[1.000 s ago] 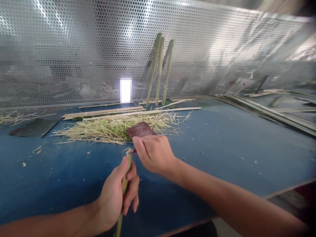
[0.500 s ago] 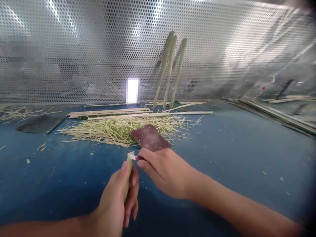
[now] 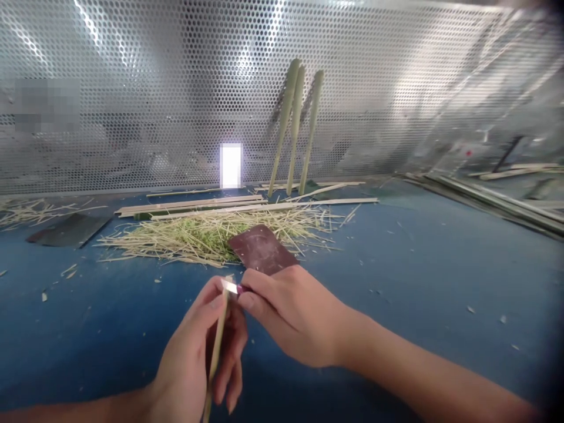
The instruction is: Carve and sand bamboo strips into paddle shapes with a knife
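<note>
My left hand [image 3: 194, 346] is closed around a thin green bamboo piece [image 3: 216, 352], its thumb and index finger pinching it near the upper end. The piece tilts upward and its lower end runs out of view at the bottom. In my right hand [image 3: 291, 311] is a small knife [image 3: 230, 286] with a purplish handle, mostly hidden by the fingers. Its short bright blade lies across the tip of the bamboo, touching or very close to it. Just beyond my right hand rests a dark red-brown sheet [image 3: 264, 249], perhaps sandpaper.
A heap of pale and green shavings [image 3: 189, 238] covers the middle, with flat bamboo strips [image 3: 198, 204] behind. Several slim green bamboo pieces, one of them here [image 3: 286, 111], lean on the perforated metal screen [image 3: 145, 117]. A dark sheet [image 3: 70, 229] lies left; long strips [image 3: 493, 205] lie right.
The bamboo piece has turned in my left hand, now showing a narrower side. My left index finger has come up beside its tip. The blade has shifted slightly down and left.
</note>
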The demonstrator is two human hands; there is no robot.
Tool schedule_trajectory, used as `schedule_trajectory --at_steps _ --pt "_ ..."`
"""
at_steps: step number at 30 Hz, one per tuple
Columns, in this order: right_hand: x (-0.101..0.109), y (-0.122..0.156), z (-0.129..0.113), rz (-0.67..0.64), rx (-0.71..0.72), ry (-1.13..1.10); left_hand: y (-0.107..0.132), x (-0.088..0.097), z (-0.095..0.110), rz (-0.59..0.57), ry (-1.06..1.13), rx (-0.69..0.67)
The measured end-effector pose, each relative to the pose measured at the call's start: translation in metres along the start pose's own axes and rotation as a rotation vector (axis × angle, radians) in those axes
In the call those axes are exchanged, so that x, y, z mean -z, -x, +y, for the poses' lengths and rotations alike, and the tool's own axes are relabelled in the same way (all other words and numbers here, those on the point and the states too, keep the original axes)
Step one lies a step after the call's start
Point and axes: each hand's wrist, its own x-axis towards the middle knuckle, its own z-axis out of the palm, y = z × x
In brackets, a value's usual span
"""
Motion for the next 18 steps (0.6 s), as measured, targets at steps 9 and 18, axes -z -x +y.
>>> schedule_trajectory --at_steps 9,18 --pt "0.0016 0.0014 -0.0058 -0.016 0.006 0.046 0.0002 -0.0042 0.0038 0.075 -0.222 -0.023" --pt "-0.0003 0.0065 -0.0091 0.032 -0.058 0.137 0.0004 -0.0029 0.0084 0.078 -0.433 -0.113"
